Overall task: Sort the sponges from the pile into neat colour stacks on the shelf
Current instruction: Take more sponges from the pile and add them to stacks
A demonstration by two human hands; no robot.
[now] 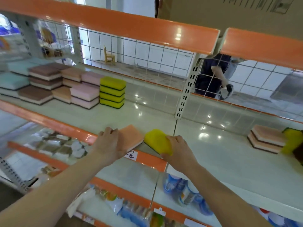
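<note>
A person's two hands work at the near edge of a white shelf (114, 115) edged in orange. The left hand (109, 145) grips an orange sponge (131, 136), fingers curled over its left end; the sponge lies flat at the shelf's front edge. Just to its right, the right hand (177, 149) holds a yellow sponge (156, 141) with fingers wrapped over its near end — the sponge sits tilted, its far corner close to the orange one. Far left on the same shelf stand the sorted stacks: a yellow stack (112, 92) four high, pink stacks (85, 94) touching its left side, then peach stacks (69, 79), brown stacks (42, 84) and pale green stacks (14, 79) at the far left edge. Well apart on the right lies the pile (268, 138) — two peach sponges stacked, with a yellow one leaning against their right side. Behind the shelf's wire grid (147, 58) a second person (213, 74) in dark clothes stands on the tiled floor, and a small wooden chair (109, 56) sits farther left. Lower shelves hold packaged goods (185, 192).
</note>
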